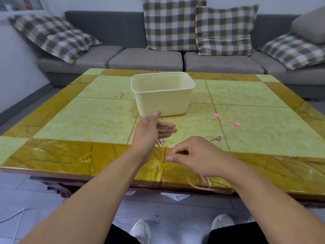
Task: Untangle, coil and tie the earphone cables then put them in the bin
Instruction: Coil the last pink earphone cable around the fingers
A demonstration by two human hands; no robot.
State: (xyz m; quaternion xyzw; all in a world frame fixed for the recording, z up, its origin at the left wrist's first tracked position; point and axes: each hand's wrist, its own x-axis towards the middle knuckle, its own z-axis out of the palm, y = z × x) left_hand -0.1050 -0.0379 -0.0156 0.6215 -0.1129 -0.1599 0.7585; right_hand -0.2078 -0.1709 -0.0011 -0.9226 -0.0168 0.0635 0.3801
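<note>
My left hand [151, 131] is raised over the table [88, 118] just in front of the cream bin [163, 97], its fingers spread and blurred, with the thin pink earphone cable [162, 147] looped round the thumb near its tip and running down past the palm. The fingers are straight rather than curled, so the cable is wound on the hand and not gripped by it. My right hand [191, 155] sits lower, near the front edge of the table, and pinches the same cable between thumb and forefinger; the other fingers are curled in. From that pinch the cable runs up to my left hand, and more of it hangs below my right wrist over the table's edge. One pink earbud [218, 138] lies on the tabletop just behind my right hand. A bright pink tie [227, 120] lies on the table to the right of the bin, well apart from both hands. The bin stands open near the middle of the table; I cannot see its floor. Behind the table is a grey sofa [149, 59] with checked cushions [170, 23].
</note>
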